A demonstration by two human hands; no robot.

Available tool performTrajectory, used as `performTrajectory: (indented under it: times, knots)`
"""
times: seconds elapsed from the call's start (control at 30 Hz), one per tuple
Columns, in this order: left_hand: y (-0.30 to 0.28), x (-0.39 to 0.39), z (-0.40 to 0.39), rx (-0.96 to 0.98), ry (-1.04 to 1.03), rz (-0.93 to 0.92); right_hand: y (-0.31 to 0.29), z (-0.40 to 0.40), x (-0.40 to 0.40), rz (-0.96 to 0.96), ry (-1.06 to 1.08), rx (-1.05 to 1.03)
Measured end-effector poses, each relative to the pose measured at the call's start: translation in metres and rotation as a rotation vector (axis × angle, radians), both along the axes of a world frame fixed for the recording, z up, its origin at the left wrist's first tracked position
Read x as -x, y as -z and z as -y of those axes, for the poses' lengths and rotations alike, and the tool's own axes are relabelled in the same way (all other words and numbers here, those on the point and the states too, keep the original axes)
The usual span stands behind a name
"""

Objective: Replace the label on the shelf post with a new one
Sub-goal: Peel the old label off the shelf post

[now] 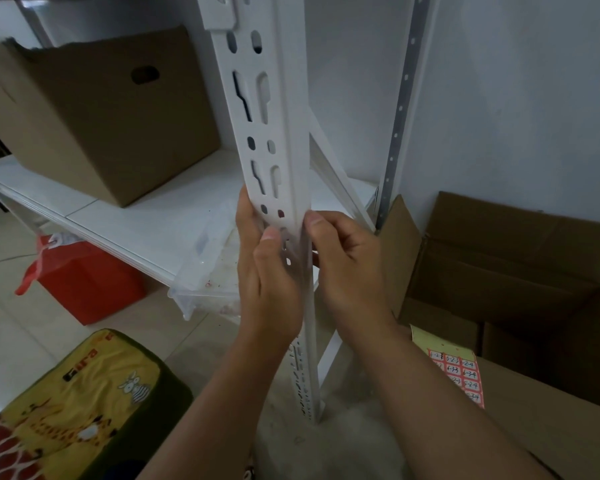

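White wall and pale tiles frame the centre, where the left hand (267,271) grips the slotted shelf post (274,140) and the right hand (347,261) pinches its edge – a sheet of red labels (459,375) lies lower right on a cardboard box (551,427).

Dim, even indoor light, soft shadows, wide-angle bending at the edges, slight overall softness.
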State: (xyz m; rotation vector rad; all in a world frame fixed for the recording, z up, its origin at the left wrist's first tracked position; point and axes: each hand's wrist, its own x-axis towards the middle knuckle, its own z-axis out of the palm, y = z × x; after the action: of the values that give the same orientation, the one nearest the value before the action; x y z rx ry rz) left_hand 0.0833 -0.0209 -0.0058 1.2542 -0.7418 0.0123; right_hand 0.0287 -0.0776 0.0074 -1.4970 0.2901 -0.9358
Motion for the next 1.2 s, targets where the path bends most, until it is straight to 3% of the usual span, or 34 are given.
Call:
performTrajectory:
  times: [0.97,1.2]
  knots:
    - [0.009,-0.006,0.006,-0.015,-0.021,-0.01,-0.006,0.0,0.005,-0.086,0.207,0.296]
    - [0.007,-0.001,0.013,0.077,-0.055,-0.026,0.0,-0.002,0.004,-0.043,0.152,0.203]
